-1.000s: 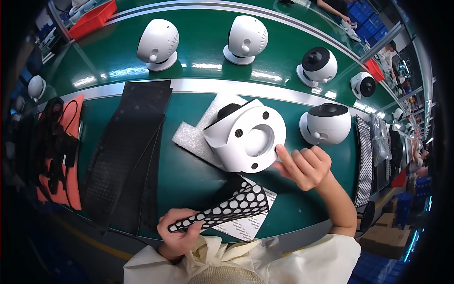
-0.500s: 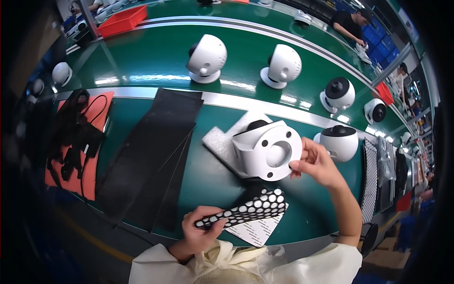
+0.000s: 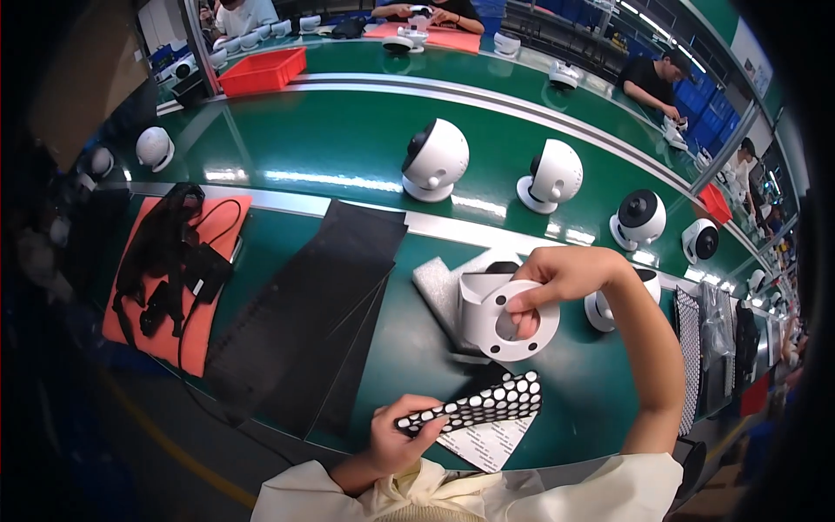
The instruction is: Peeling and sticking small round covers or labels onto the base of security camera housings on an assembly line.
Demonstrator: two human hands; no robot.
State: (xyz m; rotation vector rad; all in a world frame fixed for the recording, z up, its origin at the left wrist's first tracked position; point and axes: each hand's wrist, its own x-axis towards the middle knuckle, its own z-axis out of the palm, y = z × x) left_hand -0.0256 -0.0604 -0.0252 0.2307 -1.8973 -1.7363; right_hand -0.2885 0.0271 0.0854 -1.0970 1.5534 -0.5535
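My left hand (image 3: 402, 435) grips one end of a black sheet of white round pads (image 3: 489, 402), bent upward. Beneath it lies white printed backing paper (image 3: 487, 445). A white camera housing (image 3: 474, 315) rests tipped over on a grey foam piece (image 3: 432, 283), its ring-shaped base facing me. Several dark round spots sit on the ring, around a central hole. From above, my right hand (image 3: 574, 271) grasps the ring's upper rim, with fingertips in the hole.
Black sheets (image 3: 317, 304) lie left of the housing, beside an orange mat (image 3: 228, 228) with black cables (image 3: 165, 248). White ball cameras (image 3: 439, 161) stand on the green conveyor (image 3: 339, 130) beyond. A red bin (image 3: 263, 73) and co-workers (image 3: 654, 83) are farther off.
My right hand has shifted from the ring's right edge to its top, with fingers into the hole. The housing has turned slightly. My left hand still holds the dotted sheet. The view has shifted.
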